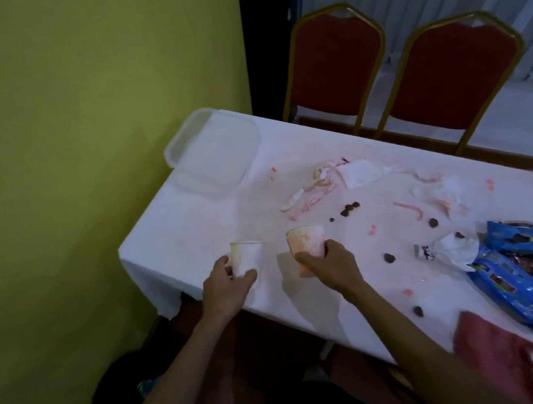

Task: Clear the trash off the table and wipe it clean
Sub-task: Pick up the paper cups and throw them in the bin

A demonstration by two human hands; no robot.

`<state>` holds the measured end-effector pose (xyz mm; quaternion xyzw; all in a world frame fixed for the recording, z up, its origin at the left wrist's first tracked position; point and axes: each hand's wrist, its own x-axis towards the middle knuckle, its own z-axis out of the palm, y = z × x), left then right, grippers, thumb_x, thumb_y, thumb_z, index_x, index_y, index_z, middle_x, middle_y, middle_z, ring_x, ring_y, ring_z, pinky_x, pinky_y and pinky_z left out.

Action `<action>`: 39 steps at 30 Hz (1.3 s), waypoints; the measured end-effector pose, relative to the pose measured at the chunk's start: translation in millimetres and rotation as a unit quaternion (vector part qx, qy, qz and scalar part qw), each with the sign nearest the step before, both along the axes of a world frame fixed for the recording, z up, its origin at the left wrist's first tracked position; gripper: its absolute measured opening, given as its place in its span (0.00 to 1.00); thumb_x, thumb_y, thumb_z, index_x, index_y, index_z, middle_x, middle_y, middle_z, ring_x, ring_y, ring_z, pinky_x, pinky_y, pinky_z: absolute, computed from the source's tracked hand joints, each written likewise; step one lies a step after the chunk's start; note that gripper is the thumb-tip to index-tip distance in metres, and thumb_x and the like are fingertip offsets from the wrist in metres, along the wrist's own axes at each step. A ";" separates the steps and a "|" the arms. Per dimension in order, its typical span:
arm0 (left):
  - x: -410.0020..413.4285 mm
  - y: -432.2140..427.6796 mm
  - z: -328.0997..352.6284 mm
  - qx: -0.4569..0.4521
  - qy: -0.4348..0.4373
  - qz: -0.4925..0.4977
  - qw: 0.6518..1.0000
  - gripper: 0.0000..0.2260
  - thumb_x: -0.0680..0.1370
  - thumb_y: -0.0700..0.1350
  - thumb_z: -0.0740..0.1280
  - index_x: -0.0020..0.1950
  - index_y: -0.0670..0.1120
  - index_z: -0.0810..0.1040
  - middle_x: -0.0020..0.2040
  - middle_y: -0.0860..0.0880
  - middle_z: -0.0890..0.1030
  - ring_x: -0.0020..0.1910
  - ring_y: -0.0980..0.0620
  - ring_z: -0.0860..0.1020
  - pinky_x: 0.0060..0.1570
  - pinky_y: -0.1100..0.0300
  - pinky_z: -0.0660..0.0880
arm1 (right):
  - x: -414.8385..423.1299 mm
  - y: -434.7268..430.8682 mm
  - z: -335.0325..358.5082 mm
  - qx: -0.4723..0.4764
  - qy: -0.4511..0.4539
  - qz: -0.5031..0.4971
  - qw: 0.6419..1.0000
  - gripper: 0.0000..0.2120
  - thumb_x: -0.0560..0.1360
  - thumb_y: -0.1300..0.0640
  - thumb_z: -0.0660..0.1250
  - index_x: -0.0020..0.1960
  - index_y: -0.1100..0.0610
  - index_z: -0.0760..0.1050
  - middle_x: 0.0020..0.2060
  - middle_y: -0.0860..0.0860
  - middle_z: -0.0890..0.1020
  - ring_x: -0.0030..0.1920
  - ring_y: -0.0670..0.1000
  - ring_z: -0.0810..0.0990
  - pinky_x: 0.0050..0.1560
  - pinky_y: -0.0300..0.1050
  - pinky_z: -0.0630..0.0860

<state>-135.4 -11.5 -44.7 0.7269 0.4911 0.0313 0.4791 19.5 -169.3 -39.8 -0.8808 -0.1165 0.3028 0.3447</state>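
Observation:
My left hand (225, 284) grips a white paper cup (247, 256) near the table's left front corner. My right hand (330, 263) grips a second paper cup (306, 240), stained pink inside, held a little above the white tablecloth (178, 241). Crumpled pink-stained tissues (317, 184) lie in the middle of the table, and more tissues (441, 191) lie to the right. Dark crumbs (350, 208) are scattered about. Blue snack wrappers (524, 268) sit at the right edge. A dark red cloth (498, 350) lies at the near right.
A clear plastic container lid (213, 147) rests at the table's far left corner. Two red chairs with gold frames (338, 65) stand behind the table. A yellow-green wall (76, 125) is on the left. A dark bag (114, 394) sits on the floor below.

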 end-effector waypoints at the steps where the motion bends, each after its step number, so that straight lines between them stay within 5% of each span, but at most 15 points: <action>1: -16.9 7.2 -0.5 -0.010 -0.015 0.021 1.000 0.31 0.73 0.51 0.73 0.73 0.44 0.69 0.64 0.46 0.80 0.57 0.46 0.80 0.53 0.56 0.75 | -17.7 13.7 1.5 0.009 0.005 0.020 1.000 0.23 0.69 0.39 0.72 0.56 0.54 0.75 0.49 0.49 0.81 0.48 0.49 0.80 0.47 0.48 0.81; 5: -87.5 32.4 1.8 -0.023 -0.038 0.081 0.996 0.23 0.73 0.52 0.73 0.65 0.45 0.76 0.57 0.47 0.82 0.53 0.48 0.81 0.49 0.56 0.75 | -89.6 70.6 0.1 0.028 0.018 0.118 0.992 0.25 0.72 0.38 0.71 0.59 0.54 0.75 0.52 0.49 0.81 0.49 0.49 0.79 0.43 0.40 0.78; 8: -139.9 49.8 -1.7 -0.044 -0.049 0.130 0.989 0.25 0.65 0.58 0.70 0.58 0.47 0.80 0.52 0.47 0.84 0.50 0.48 0.82 0.51 0.49 0.80 | -142.6 108.0 -3.8 0.022 0.022 0.174 0.984 0.28 0.73 0.36 0.70 0.64 0.54 0.74 0.55 0.49 0.79 0.50 0.48 0.77 0.40 0.34 0.71; 13: -224.9 70.2 -13.3 -0.088 -0.057 0.225 0.969 0.19 0.65 0.59 0.70 0.50 0.50 0.84 0.46 0.50 0.86 0.45 0.50 0.83 0.50 0.49 0.81 | -222.6 154.1 -21.1 0.042 0.069 0.225 0.971 0.46 0.64 0.28 0.71 0.75 0.51 0.68 0.69 0.50 0.76 0.66 0.53 0.77 0.67 0.51 0.74; 18: -287.5 75.2 -25.6 -0.138 -0.085 0.324 0.932 0.15 0.72 0.52 0.72 0.55 0.45 0.84 0.45 0.49 0.85 0.43 0.51 0.83 0.44 0.54 0.80 | -284.3 184.9 -23.8 0.029 0.070 0.293 0.953 0.36 0.71 0.40 0.74 0.73 0.55 0.70 0.69 0.52 0.76 0.66 0.54 0.76 0.67 0.50 0.72; 26: -336.0 68.6 -59.4 -0.234 -0.124 0.479 0.837 0.17 0.75 0.47 0.71 0.61 0.41 0.80 0.48 0.45 0.84 0.45 0.47 0.83 0.42 0.53 0.81 | -329.7 212.9 -56.0 -0.037 0.122 0.393 0.911 0.34 0.71 0.37 0.72 0.71 0.53 0.72 0.63 0.49 0.79 0.58 0.51 0.79 0.53 0.43 0.74; 31: -357.1 67.9 -113.8 -0.247 -0.105 0.540 0.797 0.17 0.75 0.45 0.72 0.61 0.38 0.80 0.49 0.44 0.84 0.43 0.52 0.82 0.33 0.62 0.75 | -347.7 227.6 -115.8 -0.089 0.185 0.451 0.868 0.37 0.69 0.35 0.72 0.71 0.53 0.70 0.63 0.50 0.79 0.57 0.50 0.80 0.58 0.52 0.80; 39: -372.9 86.0 -254.1 -0.261 -0.081 0.549 0.790 0.21 0.76 0.51 0.71 0.65 0.40 0.78 0.55 0.44 0.83 0.50 0.48 0.82 0.44 0.54 0.80 | -368.8 272.4 -267.5 -0.157 0.169 0.504 0.832 0.35 0.71 0.40 0.73 0.72 0.55 0.70 0.65 0.54 0.79 0.61 0.54 0.80 0.58 0.48 0.79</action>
